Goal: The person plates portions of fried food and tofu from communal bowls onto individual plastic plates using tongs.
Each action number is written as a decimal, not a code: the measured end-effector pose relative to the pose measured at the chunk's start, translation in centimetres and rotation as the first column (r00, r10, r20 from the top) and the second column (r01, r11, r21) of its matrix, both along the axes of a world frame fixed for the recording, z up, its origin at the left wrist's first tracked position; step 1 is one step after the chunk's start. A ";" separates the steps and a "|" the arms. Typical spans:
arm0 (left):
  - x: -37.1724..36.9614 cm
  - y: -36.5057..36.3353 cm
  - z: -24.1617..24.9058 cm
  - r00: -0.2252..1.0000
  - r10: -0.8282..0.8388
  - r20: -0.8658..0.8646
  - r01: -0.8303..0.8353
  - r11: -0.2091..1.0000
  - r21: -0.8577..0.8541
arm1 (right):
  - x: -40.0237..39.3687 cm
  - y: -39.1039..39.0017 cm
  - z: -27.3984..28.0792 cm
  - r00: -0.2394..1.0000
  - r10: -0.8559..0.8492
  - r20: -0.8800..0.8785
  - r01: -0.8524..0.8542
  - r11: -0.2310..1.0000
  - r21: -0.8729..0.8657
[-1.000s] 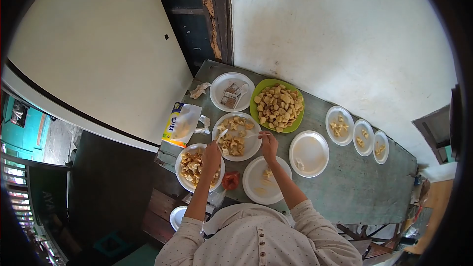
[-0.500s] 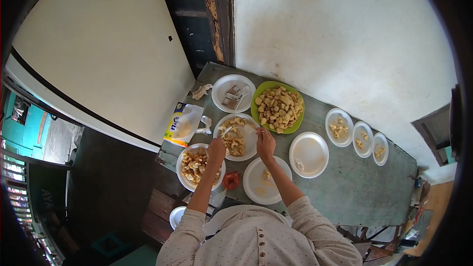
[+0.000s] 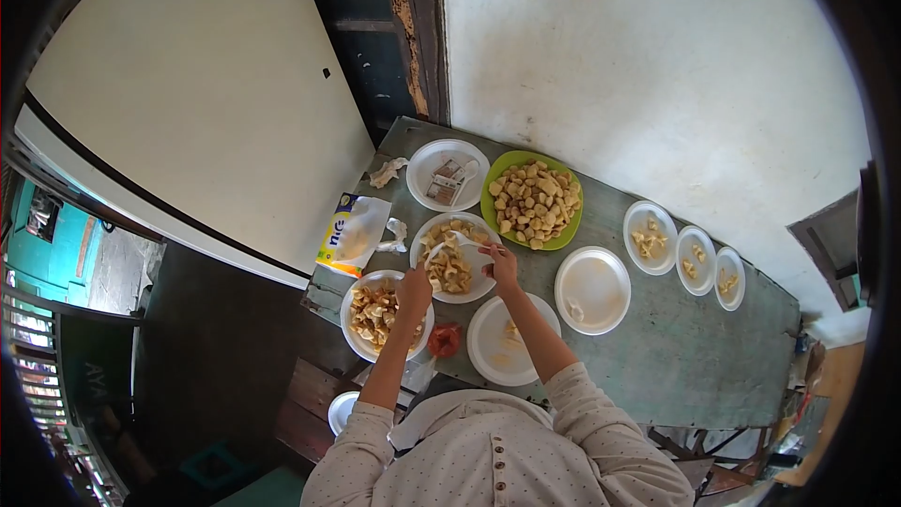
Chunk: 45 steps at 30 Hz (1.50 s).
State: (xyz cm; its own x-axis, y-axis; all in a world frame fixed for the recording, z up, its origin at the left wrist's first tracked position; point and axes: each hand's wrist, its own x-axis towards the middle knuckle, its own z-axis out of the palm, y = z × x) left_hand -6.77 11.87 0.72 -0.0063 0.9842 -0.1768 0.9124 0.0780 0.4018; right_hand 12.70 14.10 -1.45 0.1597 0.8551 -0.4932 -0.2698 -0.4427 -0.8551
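Over a white foam plate (image 3: 481, 287) of pale brown, chip-like pieces (image 3: 450, 268), my two hands work close together. My right hand (image 3: 502, 268) is closed on a white plastic utensil (image 3: 464, 238) that reaches into the pieces from the right. At the plate's left edge, my left hand (image 3: 414, 293) is closed too, on a thin white utensil mostly hidden by the fingers. Just below it stands a white bowl (image 3: 349, 335) heaped with browner pieces (image 3: 374, 314). Under my right forearm lies a white plate (image 3: 488, 364) with a few crumbs.
A green bowl (image 3: 492, 209) of round brown pieces stands behind, beside a plate (image 3: 418, 178) holding sachets. A yellow-white pack (image 3: 349, 233) lies left; a red plastic bag (image 3: 444, 340) sits near the front. Rightward are a white plate (image 3: 593, 291) and three smaller portions (image 3: 649, 240).
My right hand has turned, and its white utensil now reaches farther left over the pieces. My left hand has shifted slightly. The whole view has moved a little.
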 end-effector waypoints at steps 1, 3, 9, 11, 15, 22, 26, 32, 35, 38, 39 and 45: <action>0.0 -0.2 0.0 1.000 0.012 -0.004 -0.012 1.000 0.014 | 0.2 -0.2 -0.2 0.996 -0.042 -0.077 0.040 0.999 -0.024; 0.2 -0.7 0.3 1.000 0.013 0.015 -0.014 0.999 0.042 | 0.8 -0.3 -0.3 0.985 -0.085 -0.153 0.079 0.996 -0.045; 0.6 -1.6 0.5 0.999 -0.033 0.034 0.029 0.995 0.095 | 1.8 -1.3 0.5 0.995 -0.056 -0.077 0.054 0.998 -0.025; 0.7 -1.6 -0.2 0.998 -0.043 0.041 0.039 0.996 0.078 | 1.6 -1.3 0.8 0.997 0.037 0.066 -0.040 0.998 0.042; 1.0 -1.2 0.4 1.000 0.001 0.003 -0.002 0.997 0.077 | 1.4 -0.4 0.7 0.985 0.043 0.168 -0.060 0.993 0.099; 0.5 -0.2 0.6 0.988 0.134 -0.073 -0.128 0.989 0.079 | 0.5 0.7 2.2 0.907 0.032 0.420 -0.140 0.963 0.230; 1.1 0.0 1.0 0.989 0.113 -0.092 -0.112 0.994 0.016 | -0.6 0.9 3.0 0.790 0.116 0.601 -0.304 0.927 0.219; 1.4 -0.2 0.6 0.992 0.117 0.035 -0.120 0.990 0.072 | -1.0 1.3 1.4 0.870 0.097 0.484 -0.225 0.950 0.215; 1.6 0.2 0.6 0.991 0.087 0.104 -0.089 0.996 0.010 | -0.8 1.1 0.9 0.937 0.103 0.334 -0.165 0.973 0.160; 2.1 0.8 0.2 0.994 0.069 0.083 -0.068 0.998 -0.015 | -0.3 0.6 1.2 0.986 0.099 0.135 -0.108 0.992 0.060; 2.1 0.8 0.1 0.994 0.066 0.082 -0.065 0.998 -0.015 | 0.1 0.5 1.1 0.995 0.099 0.020 -0.099 0.995 -0.018; 2.5 -0.1 1.2 0.987 0.021 0.162 -0.034 0.996 0.078 | 1.3 -0.6 0.5 0.974 0.049 -0.219 -0.042 0.999 0.033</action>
